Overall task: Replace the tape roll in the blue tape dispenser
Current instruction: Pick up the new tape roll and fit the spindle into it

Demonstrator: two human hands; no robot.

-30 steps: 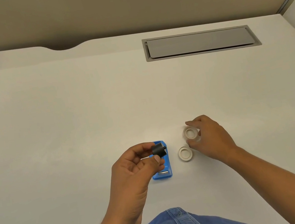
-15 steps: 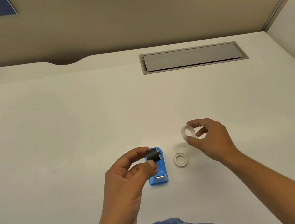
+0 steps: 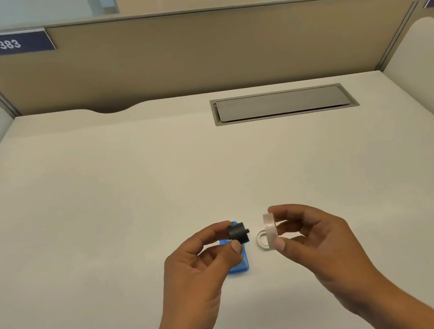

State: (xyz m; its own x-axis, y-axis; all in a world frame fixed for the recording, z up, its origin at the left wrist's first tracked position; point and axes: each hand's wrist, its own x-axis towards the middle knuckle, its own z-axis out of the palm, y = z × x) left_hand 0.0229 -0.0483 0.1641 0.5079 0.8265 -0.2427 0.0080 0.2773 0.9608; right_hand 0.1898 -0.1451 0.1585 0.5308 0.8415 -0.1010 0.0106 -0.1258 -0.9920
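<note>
Two bare hands hover above a pale desk (image 3: 103,212), seen from my head camera looking down. My left hand (image 3: 199,270) pinches a small black spindle (image 3: 238,233) between thumb and forefinger, its short axle stub pointing right. My right hand (image 3: 318,247) pinches a clear tape roll (image 3: 270,231) by its rim, thumb below and fingers above, with the roll turned edge-on and its open face toward the spindle. Spindle and roll are near each other but apart, with a small gap between them. The blue tape dispenser (image 3: 240,265) lies flat on the desk, mostly hidden beneath my left hand and the spindle. Just right of the dispenser, a white ring (image 3: 261,240), which looks like an empty tape core, lies flat on the desk, partly behind the held roll. Farther back, a grey cable hatch (image 3: 283,103) is set into the desk. A tan partition (image 3: 191,53) carries a blue sign (image 3: 8,44) reading 383.
</note>
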